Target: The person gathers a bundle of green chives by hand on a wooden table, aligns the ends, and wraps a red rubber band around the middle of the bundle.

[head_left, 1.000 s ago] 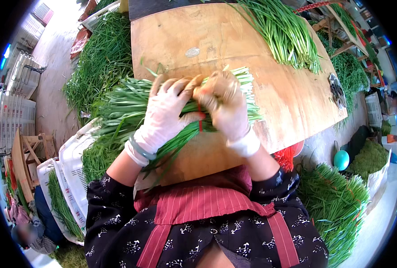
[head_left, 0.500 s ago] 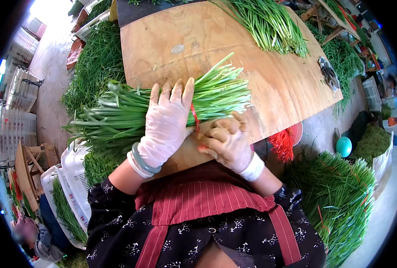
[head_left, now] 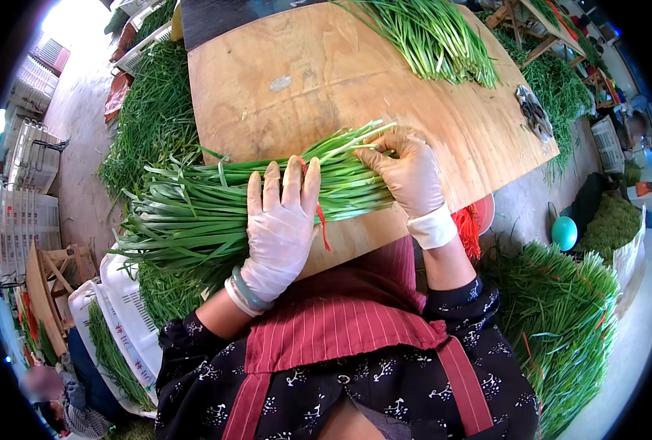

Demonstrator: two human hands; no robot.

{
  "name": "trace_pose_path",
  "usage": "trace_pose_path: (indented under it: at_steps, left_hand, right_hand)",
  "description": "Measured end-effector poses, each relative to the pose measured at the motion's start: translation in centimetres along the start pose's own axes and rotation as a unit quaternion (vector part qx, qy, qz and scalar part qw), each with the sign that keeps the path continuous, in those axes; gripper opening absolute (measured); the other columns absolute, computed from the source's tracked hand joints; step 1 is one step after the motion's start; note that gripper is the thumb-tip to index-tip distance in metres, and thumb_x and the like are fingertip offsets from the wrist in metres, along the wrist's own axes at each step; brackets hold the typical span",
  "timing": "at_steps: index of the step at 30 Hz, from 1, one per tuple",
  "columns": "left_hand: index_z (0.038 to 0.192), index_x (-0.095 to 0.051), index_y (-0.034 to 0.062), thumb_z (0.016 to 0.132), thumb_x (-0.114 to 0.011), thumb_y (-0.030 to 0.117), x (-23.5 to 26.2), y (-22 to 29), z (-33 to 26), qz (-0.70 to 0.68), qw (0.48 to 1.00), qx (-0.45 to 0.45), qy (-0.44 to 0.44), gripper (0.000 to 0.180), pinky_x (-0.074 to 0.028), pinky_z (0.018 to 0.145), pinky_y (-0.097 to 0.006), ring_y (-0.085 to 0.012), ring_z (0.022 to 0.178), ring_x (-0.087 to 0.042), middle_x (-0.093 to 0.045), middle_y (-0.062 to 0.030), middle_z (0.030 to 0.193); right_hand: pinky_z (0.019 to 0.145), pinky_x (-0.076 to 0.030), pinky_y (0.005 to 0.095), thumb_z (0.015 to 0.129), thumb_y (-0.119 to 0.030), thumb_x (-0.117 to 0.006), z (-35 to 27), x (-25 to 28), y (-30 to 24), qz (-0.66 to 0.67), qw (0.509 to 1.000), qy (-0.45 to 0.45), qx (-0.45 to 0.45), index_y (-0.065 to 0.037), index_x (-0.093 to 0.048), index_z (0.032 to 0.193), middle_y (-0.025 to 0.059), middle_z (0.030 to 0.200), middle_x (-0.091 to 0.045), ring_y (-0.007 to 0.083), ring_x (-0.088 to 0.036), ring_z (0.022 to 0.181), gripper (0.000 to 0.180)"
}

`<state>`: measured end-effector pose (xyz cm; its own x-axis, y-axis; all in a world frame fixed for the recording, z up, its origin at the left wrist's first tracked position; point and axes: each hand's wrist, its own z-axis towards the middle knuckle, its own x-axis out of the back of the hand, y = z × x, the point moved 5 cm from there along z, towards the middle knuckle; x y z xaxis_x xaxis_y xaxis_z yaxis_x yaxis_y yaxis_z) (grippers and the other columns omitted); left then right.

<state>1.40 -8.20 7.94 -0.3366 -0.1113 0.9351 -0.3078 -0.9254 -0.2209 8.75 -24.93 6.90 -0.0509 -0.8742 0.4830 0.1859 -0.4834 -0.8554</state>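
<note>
I see the chive bundle [head_left: 267, 198] lying along the near edge of the wooden board [head_left: 384, 88], leaf tips overhanging its left edge. Left hand [head_left: 278, 227] lies flat, fingers spread, pressing mid-bundle at the red tie [head_left: 321, 224]; right hand [head_left: 410, 172] cups the pale stem ends — open board beyond.

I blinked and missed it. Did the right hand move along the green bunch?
Yes. The right hand slid away from the red tie toward the pale stem ends of the bunch.
</note>
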Motion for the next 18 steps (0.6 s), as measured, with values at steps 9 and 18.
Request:
trace_pose_path:
  at_steps: [9, 18]
  left_hand:
    - [0.131, -0.04, 0.0083, 0.056, -0.078, 0.036, 0.5, 0.3, 0.4, -0.018, 0.995, -0.056, -0.079, 0.089, -0.031, 0.102, -0.046, -0.031, 0.115, -0.043, -0.044, -0.0119, 0.125]
    - [0.126, -0.046, 0.0076, 0.08, -0.05, 0.018, -0.3, 0.7, -0.4, -0.032, 0.997, -0.044, -0.048, 0.048, -0.035, 0.099, -0.049, -0.0383, 0.113, -0.047, -0.044, -0.0182, 0.129]
  right_hand:
    - [0.067, -0.044, 0.0221, 0.084, -0.006, -0.06, -2.1, 0.3, 3.4, 0.231, 0.964, -0.034, -0.131, 0.002, -0.064, 0.082, 0.0048, 0.084, -0.063, 0.0088, -0.056, 0.075, 0.009]
    - [0.101, -0.031, 0.0443, 0.088, -0.009, -0.047, -5.0, 5.8, -9.4, -0.272, 0.916, 0.117, 0.271, -0.009, -0.064, 0.081, 0.0045, 0.099, -0.064, 0.0233, -0.06, 0.094, 0.019]
